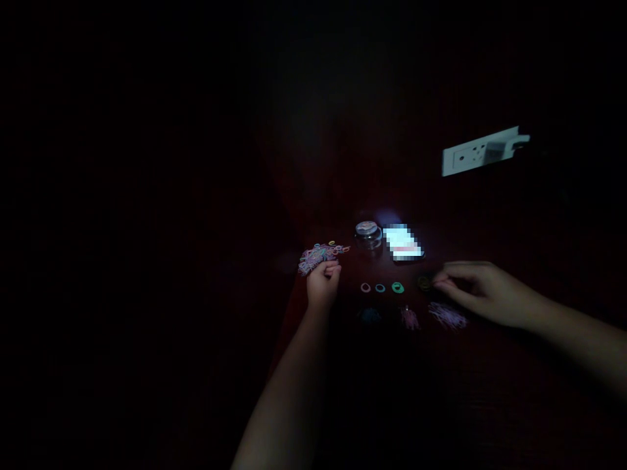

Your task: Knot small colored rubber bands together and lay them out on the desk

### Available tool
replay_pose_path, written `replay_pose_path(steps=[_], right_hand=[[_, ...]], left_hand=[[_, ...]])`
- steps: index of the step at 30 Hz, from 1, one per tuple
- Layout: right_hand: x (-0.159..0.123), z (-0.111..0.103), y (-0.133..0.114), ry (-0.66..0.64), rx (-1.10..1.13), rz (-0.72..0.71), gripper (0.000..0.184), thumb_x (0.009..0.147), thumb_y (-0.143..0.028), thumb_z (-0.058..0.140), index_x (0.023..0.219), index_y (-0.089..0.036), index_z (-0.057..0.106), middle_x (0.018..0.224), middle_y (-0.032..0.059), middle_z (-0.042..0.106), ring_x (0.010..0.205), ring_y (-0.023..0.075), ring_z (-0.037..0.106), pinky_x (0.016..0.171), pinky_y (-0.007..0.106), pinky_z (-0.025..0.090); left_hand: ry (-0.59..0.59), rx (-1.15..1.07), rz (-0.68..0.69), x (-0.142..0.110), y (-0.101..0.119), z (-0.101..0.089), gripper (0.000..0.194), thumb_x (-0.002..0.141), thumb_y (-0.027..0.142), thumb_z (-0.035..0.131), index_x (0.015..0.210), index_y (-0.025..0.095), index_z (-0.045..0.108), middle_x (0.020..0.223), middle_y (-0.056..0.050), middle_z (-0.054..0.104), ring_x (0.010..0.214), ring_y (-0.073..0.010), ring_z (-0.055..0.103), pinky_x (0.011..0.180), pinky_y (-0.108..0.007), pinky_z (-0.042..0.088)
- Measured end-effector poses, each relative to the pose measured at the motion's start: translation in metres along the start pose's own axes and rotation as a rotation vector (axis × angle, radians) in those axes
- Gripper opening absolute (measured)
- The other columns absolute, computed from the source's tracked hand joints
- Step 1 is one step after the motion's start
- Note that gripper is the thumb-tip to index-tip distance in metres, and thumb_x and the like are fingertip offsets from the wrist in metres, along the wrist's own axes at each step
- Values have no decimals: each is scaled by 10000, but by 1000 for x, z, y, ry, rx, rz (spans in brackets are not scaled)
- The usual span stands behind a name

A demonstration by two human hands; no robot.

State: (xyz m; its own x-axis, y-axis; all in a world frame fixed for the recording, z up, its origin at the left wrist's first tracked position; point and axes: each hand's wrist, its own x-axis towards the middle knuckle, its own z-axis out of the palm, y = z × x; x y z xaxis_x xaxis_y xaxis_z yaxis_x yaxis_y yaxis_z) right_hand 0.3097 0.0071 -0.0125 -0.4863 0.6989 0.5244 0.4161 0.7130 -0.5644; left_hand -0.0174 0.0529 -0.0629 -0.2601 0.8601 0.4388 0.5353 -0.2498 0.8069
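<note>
My left hand (323, 286) is at the near edge of a mixed heap of small coloured rubber bands (316, 256), its fingers curled together. Whatever those fingers may hold is hidden. On the right, my right hand (482, 292) has thumb and forefinger pinched beside a small dark yellow cluster of bands (424, 283). Too little light falls there to tell if a band is between the fingertips. Between the hands lie a pink band (365, 287), a blue band (380, 288) and some green bands (398, 287) in a row.
Nearer me are a dark blue pile (370, 315), a pink pile (409, 318) and a purple pile (447, 316). Behind the row stand a lidded clear jar (368, 236) and a lit phone (402, 243). A white power socket strip (482, 151) is farther back. Surroundings are very dark.
</note>
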Motion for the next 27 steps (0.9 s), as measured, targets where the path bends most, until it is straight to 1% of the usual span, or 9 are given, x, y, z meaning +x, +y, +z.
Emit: replay_pose_path(steps=[3, 7, 13, 17, 20, 23, 27], right_hand=[[-1, 0, 0, -19, -21, 30, 222, 851, -382, 599, 787, -204, 714, 700, 41, 686, 620, 179, 619, 577, 286, 466], [-2, 1, -2, 13, -38, 12, 210, 852, -362, 593, 795, -199, 714, 711, 45, 690, 629, 179, 620, 582, 286, 469], [-1, 4, -7, 25, -59, -16, 202, 844, -348, 593, 773, -201, 711, 688, 38, 681, 629, 183, 615, 586, 289, 473], [-1, 7, -7, 4, -55, -27, 195, 853, -330, 581, 788, -187, 696, 711, 42, 667, 646, 179, 600, 598, 293, 465], [-1, 10, -8, -25, -54, -39, 185, 869, -320, 565, 829, -178, 678, 697, 30, 623, 638, 163, 570, 601, 288, 455], [0, 12, -10, -33, -60, -45, 173, 870, -314, 575, 918, -174, 665, 695, 14, 581, 632, 149, 548, 598, 278, 444], [-1, 15, -17, -15, -85, -56, 219, 849, -289, 617, 1041, -191, 653, 788, 25, 610, 691, 150, 562, 622, 271, 435]], left_hand=[[-16, 4, 26, -2, 8, 0, 186, 819, 261, 644, 954, 150, 707, 843, -50, 724, 753, -137, 670, 743, -265, 540], [-58, 3, 85, -2, 22, -1, 140, 824, 239, 646, 921, 167, 715, 845, -40, 731, 761, -144, 670, 768, -286, 545], [-230, 140, 281, -5, 38, -8, 157, 857, 289, 618, 941, 201, 717, 903, -19, 740, 799, -154, 669, 791, -297, 537], [-245, 216, 322, -7, 44, -13, 176, 879, 304, 585, 948, 202, 712, 910, -14, 736, 814, -162, 663, 789, -301, 524], [-270, 232, 359, -8, 51, -14, 175, 888, 296, 569, 936, 200, 707, 933, -15, 734, 834, -162, 661, 798, -299, 515], [-309, 262, 466, -13, 66, -10, 164, 888, 291, 573, 917, 204, 710, 921, -15, 734, 830, -161, 653, 791, -296, 503], [-395, 273, 681, -28, 93, 2, 126, 879, 260, 594, 890, 211, 709, 855, -9, 732, 806, -162, 628, 780, -301, 482]])
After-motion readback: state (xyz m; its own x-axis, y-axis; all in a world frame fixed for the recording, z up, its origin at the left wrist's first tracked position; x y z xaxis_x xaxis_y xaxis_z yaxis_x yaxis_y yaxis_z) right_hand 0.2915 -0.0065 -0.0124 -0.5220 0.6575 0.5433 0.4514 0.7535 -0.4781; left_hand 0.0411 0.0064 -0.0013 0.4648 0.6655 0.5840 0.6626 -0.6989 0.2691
